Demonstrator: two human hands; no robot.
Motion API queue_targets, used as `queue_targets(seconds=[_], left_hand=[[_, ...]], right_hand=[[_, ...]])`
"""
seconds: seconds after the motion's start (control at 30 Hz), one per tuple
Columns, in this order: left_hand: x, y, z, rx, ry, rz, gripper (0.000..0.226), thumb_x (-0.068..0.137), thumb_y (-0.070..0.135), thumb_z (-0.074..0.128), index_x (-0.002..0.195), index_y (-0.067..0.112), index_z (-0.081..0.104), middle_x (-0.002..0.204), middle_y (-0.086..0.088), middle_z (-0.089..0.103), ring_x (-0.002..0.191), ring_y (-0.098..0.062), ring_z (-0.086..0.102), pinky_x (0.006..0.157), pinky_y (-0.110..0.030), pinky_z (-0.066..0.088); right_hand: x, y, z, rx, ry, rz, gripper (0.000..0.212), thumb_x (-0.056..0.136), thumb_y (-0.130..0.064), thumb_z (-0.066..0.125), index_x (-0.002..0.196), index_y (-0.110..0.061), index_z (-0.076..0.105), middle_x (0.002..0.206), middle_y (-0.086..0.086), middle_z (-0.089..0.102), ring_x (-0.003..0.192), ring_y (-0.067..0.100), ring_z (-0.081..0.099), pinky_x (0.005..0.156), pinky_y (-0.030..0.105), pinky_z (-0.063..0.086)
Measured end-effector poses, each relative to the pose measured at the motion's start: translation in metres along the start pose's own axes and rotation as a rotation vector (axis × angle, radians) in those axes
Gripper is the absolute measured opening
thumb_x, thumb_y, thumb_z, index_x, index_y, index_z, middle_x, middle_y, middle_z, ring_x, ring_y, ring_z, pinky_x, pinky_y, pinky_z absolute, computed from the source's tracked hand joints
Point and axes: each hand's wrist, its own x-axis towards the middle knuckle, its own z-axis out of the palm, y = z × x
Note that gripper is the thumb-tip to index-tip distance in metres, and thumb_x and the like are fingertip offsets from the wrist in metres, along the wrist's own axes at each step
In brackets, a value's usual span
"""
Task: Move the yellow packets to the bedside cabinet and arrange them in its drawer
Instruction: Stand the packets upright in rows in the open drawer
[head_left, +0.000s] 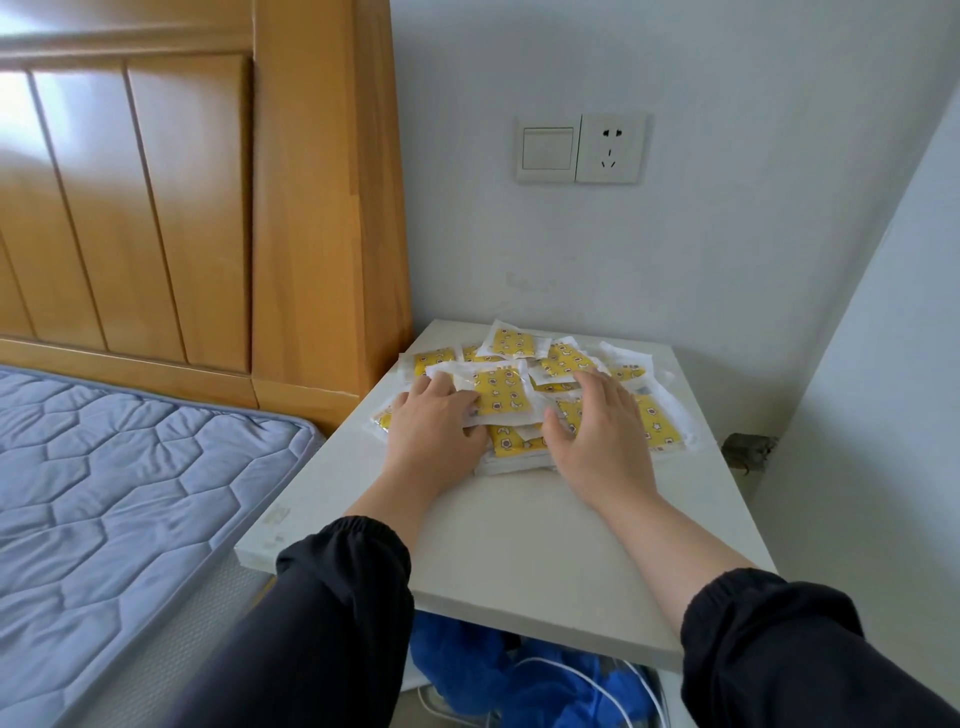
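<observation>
A loose pile of several yellow packets (511, 343) in clear wrappers lies on the far half of the white bedside cabinet top (519, 535). My left hand (434, 434) rests on the pile's left side, fingers lying over one packet (501, 397). Flat on the pile's right side lies my right hand (597, 441), fingers straight and spread over the packets. Below the cabinet's front edge the drawer (657, 691) stands open, holding blue plastic (467, 660) and a white cable (582, 678).
A wooden headboard (208, 208) and a blue quilted mattress (119, 493) are on the left. White walls stand behind and right of the cabinet, with a switch and socket plate (582, 148) above it. A dark object (748, 449) sits in the gap at the cabinet's right.
</observation>
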Motion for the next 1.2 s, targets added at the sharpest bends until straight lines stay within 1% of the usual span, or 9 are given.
queue_targets(seconds=[0.17, 0.4, 0.53, 0.6, 0.7, 0.83, 0.93, 1.07, 1.2], left_hand=[[-0.001, 0.0, 0.001, -0.099, -0.117, 0.015, 0.048, 0.097, 0.03, 0.043, 0.144, 0.028, 0.039, 0.151, 0.007, 0.037, 0.142, -0.016, 0.025, 0.117, -0.041, 0.02], [-0.022, 0.003, -0.009, -0.134, -0.009, -0.039, 0.038, 0.097, 0.012, 0.042, 0.128, 0.023, 0.061, 0.126, -0.001, 0.064, 0.118, -0.023, 0.054, 0.09, -0.029, 0.041], [-0.044, 0.01, -0.02, -0.243, 0.063, -0.016, 0.043, 0.085, 0.022, 0.034, 0.104, 0.018, 0.072, 0.105, 0.002, 0.071, 0.102, -0.022, 0.061, 0.078, -0.027, 0.044], [-0.045, 0.008, -0.021, -0.323, 0.124, -0.054, 0.051, 0.079, 0.024, 0.03, 0.111, 0.016, 0.069, 0.115, 0.001, 0.067, 0.11, -0.02, 0.057, 0.084, -0.026, 0.041], [-0.035, 0.001, -0.019, -0.322, 0.141, -0.237, 0.045, 0.095, 0.029, 0.037, 0.135, 0.014, 0.052, 0.137, -0.005, 0.054, 0.13, -0.023, 0.04, 0.104, -0.033, 0.032], [-0.021, -0.007, -0.013, -0.364, -0.01, -0.487, 0.061, 0.096, 0.052, 0.038, 0.146, 0.017, 0.033, 0.142, -0.009, 0.047, 0.136, -0.027, 0.032, 0.107, -0.042, 0.032], [-0.013, -0.01, -0.007, -0.283, 0.003, -0.489, 0.065, 0.093, 0.055, 0.045, 0.146, 0.02, 0.032, 0.142, -0.008, 0.047, 0.136, -0.027, 0.032, 0.11, -0.043, 0.031], [-0.005, -0.008, -0.003, -0.39, 0.114, -0.436, 0.054, 0.087, 0.035, 0.064, 0.137, 0.025, 0.046, 0.133, -0.006, 0.053, 0.128, -0.024, 0.041, 0.106, -0.043, 0.038], [-0.004, -0.01, -0.005, -0.546, 0.134, -0.439, 0.046, 0.087, 0.018, 0.065, 0.131, 0.025, 0.054, 0.104, 0.002, 0.061, 0.096, -0.015, 0.055, 0.084, -0.035, 0.051]], right_hand=[[0.0, 0.0, -0.002, 0.021, -0.011, -0.005, 0.049, 0.089, -0.031, 0.056, 0.129, -0.003, 0.048, 0.13, 0.009, 0.052, 0.126, 0.026, 0.04, 0.107, 0.035, 0.031], [-0.007, -0.004, -0.008, 0.139, 0.003, 0.029, 0.042, 0.091, -0.027, 0.055, 0.128, -0.007, 0.051, 0.127, 0.006, 0.054, 0.124, 0.021, 0.041, 0.101, 0.026, 0.031], [-0.013, -0.007, -0.016, 0.255, -0.051, 0.112, 0.037, 0.094, -0.029, 0.051, 0.128, -0.014, 0.052, 0.123, 0.001, 0.056, 0.119, 0.017, 0.045, 0.09, 0.02, 0.03], [-0.014, -0.006, -0.014, 0.281, -0.11, 0.139, 0.035, 0.094, -0.034, 0.05, 0.126, -0.019, 0.053, 0.118, -0.001, 0.057, 0.115, 0.016, 0.049, 0.087, 0.023, 0.033], [-0.014, -0.005, -0.009, 0.264, -0.202, 0.122, 0.034, 0.09, -0.04, 0.053, 0.12, -0.025, 0.056, 0.109, -0.006, 0.06, 0.107, 0.015, 0.054, 0.083, 0.027, 0.042], [-0.014, -0.008, -0.006, 0.206, -0.226, 0.04, 0.035, 0.081, -0.04, 0.065, 0.111, -0.022, 0.059, 0.098, -0.004, 0.06, 0.1, 0.017, 0.054, 0.088, 0.033, 0.046], [-0.013, -0.008, -0.004, 0.174, -0.235, 0.008, 0.054, 0.074, -0.045, 0.073, 0.119, -0.021, 0.056, 0.109, -0.003, 0.06, 0.109, 0.017, 0.051, 0.097, 0.036, 0.043], [-0.014, -0.012, -0.004, 0.265, -0.253, 0.064, 0.059, 0.074, -0.033, 0.079, 0.126, -0.024, 0.052, 0.106, -0.005, 0.056, 0.107, 0.014, 0.049, 0.09, 0.03, 0.043], [-0.015, -0.014, -0.002, 0.362, -0.26, 0.111, 0.052, 0.079, -0.011, 0.074, 0.124, -0.025, 0.051, 0.086, -0.002, 0.058, 0.088, 0.016, 0.055, 0.074, 0.018, 0.041]])
